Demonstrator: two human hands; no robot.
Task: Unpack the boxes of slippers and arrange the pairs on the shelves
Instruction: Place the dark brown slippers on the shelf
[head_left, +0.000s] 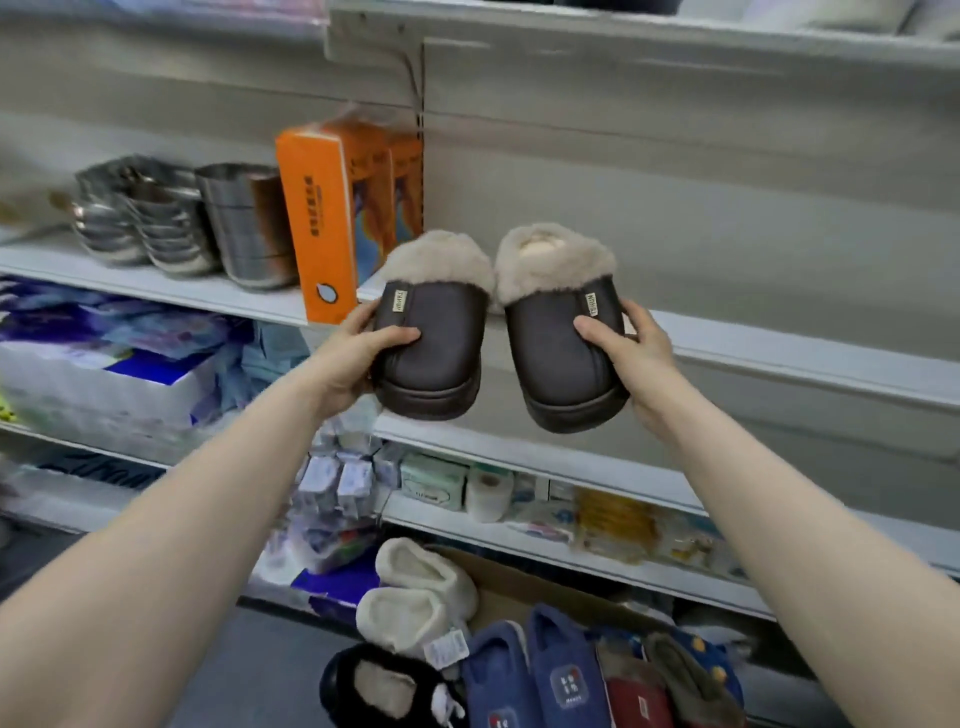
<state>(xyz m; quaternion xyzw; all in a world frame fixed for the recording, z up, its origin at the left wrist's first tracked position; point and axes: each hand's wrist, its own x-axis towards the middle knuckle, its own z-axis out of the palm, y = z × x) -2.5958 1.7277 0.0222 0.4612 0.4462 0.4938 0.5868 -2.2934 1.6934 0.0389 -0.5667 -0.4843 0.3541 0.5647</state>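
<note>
I hold a pair of dark brown slippers with beige fur collars up in front of a white shelf (779, 353). My left hand (358, 358) grips the left slipper (434, 338) by its side, thumb across the top. My right hand (631, 353) grips the right slipper (561, 353) the same way. Both heels point at the shelf edge, toes toward me. Below, a cardboard box (519, 582) on the floor holds several more slippers: cream (415, 597), blue (535, 675), black (379, 686) and others.
An orange tissue pack (332, 218) stands at the shelf's left end, beside stacked steel cups (244, 223) and bowls (140, 213). Lower shelves carry wrapped tissue packs (114, 364), small boxes and a paper roll (488, 491). The shelf stretch behind the slippers is bare.
</note>
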